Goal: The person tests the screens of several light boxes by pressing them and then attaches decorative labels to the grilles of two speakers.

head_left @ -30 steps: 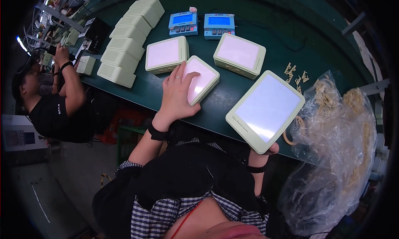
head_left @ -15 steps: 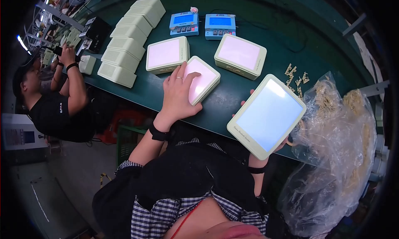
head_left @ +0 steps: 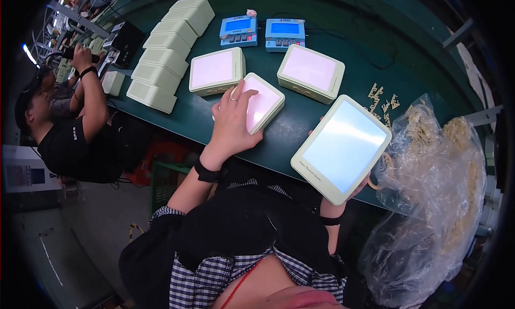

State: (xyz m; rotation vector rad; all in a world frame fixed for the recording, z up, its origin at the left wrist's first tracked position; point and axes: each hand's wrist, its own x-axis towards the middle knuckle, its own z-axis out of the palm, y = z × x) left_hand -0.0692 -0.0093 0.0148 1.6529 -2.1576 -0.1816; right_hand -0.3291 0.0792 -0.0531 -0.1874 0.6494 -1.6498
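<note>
My left hand [head_left: 233,124] lies over a pale green box-shaped device [head_left: 261,100] with a glowing pinkish-white panel. Its fingers are apart, one fingertip resting on the panel and the thumb beside the near edge. My right hand [head_left: 365,186] holds up a similar device [head_left: 343,148] from behind, its panel lit bluish-white and tilted toward me. Most of that hand is hidden by the device; only fingertips at its left edge and part of the palm show. Two more lit devices, one at left [head_left: 213,70] and one at right [head_left: 310,70], stand just beyond.
A row of pale green boxes [head_left: 161,64] runs along the left of the green table [head_left: 177,121]. Two blue meters [head_left: 285,34] with screens stand at the back. Small beige pieces [head_left: 380,98] lie beside a clear plastic bag [head_left: 429,201]. A co-worker [head_left: 70,132] is at far left.
The device in my right hand has shifted slightly left and tilted a little. My left hand stays on its device, its fingers barely moved. The co-worker's raised arm has moved a little.
</note>
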